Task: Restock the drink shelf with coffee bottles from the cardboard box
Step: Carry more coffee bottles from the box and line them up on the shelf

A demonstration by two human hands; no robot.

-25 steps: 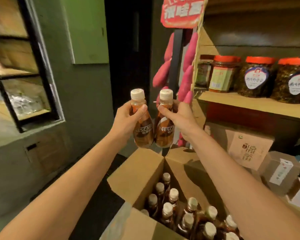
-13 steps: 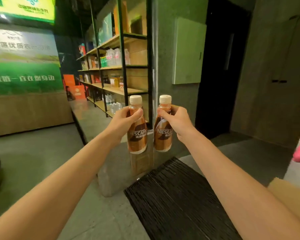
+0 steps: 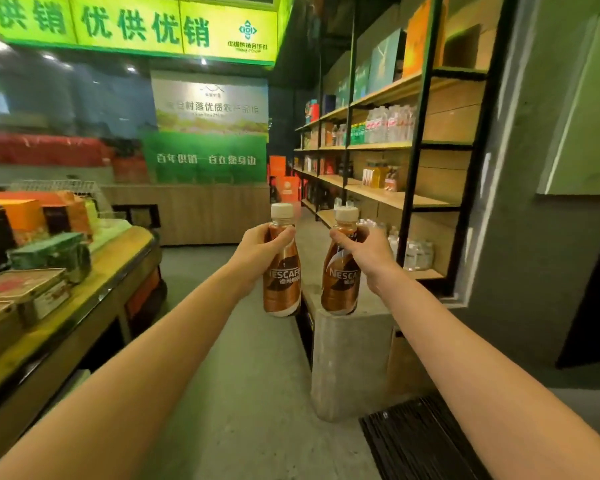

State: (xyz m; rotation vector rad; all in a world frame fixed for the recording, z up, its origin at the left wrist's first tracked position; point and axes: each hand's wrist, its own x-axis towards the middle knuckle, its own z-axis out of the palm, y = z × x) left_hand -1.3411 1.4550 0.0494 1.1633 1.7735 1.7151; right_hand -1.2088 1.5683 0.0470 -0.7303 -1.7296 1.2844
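We hold two coffee bottles up in front of us, side by side and a little apart, both upright with pale caps and brown labels. Our left hand (image 3: pixel 257 252) grasps the left bottle (image 3: pixel 282 271) around its neck and shoulder, thumb across the front and fingers curled behind. Our right hand (image 3: pixel 368 252) grips the right bottle (image 3: pixel 340 275) the same way at its upper part. Neither bottle touches anything but the hand that carries it. Behind and to the right of the bottles runs the drink shelf (image 3: pixel 395 199), a black metal frame with wooden boards. Packs of water bottles (image 3: pixel 390 124) stand on an upper board, yellow and red drinks (image 3: pixel 378 176) on the middle one, and clear bottles (image 3: pixel 416 254) on a low one just past our right hand. A grey concrete block (image 3: pixel 350 358) stands below the right bottle, at the near end of the shelf, with a black mat (image 3: pixel 420 441) on the floor beside it. To our left a wooden counter (image 3: pixel 84 306) carries tins and boxes (image 3: pixel 49 254). The grey floor (image 3: pixel 257 393) runs between counter and block toward a green banner (image 3: pixel 205 157) on the far wall, under a bright yellow-green sign (image 3: pixel 136 26).
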